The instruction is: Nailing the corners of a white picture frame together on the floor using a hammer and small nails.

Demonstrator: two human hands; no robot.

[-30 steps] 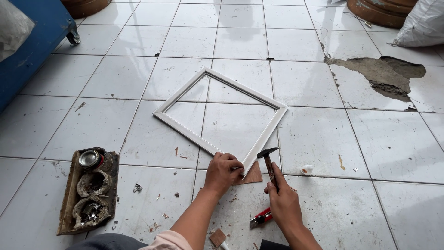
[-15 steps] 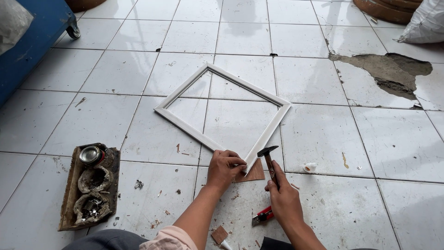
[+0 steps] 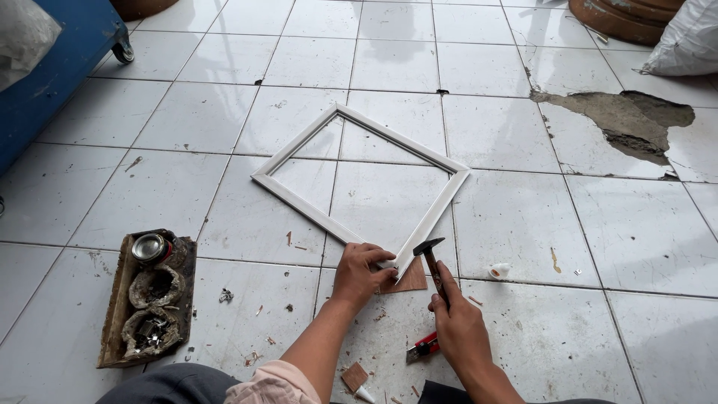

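While the person is sitting on the white tiled floor (image 3: 523, 224), a blue cart (image 3: 52, 67) is standing at the far left edge with a pale sack (image 3: 22, 34) resting on it. Nearer, at lower left, a shallow wooden tray (image 3: 112, 314) is lying on the tiles, holding a small round tin (image 3: 149, 247) and two crumpled cups of small metal bits. Scraps of wood and chips are lying scattered between the tray and the hands. In the middle, a white square frame (image 3: 299, 202) is lying flat on the floor, turned like a diamond so one corner is pointing toward the person. The left hand (image 3: 360, 273) is pressing down on that near corner, fingers curled over the joint and gripping it, with a thin brown piece of board (image 3: 413, 280) showing under the corner. Just to the right, the right hand (image 3: 458, 325) is clenching the handle of a small hammer (image 3: 431, 258), whose dark head is hovering just above and beside the frame's corner. A red-handled cutter (image 3: 424, 348) is lying on the floor just below the right hand. Farther right, a small white lump (image 3: 499, 270) is sitting on a tile, a patch of broken tile (image 3: 613, 120) is exposing grey cement, and a white sack (image 3: 688, 41) is leaning in the top corner
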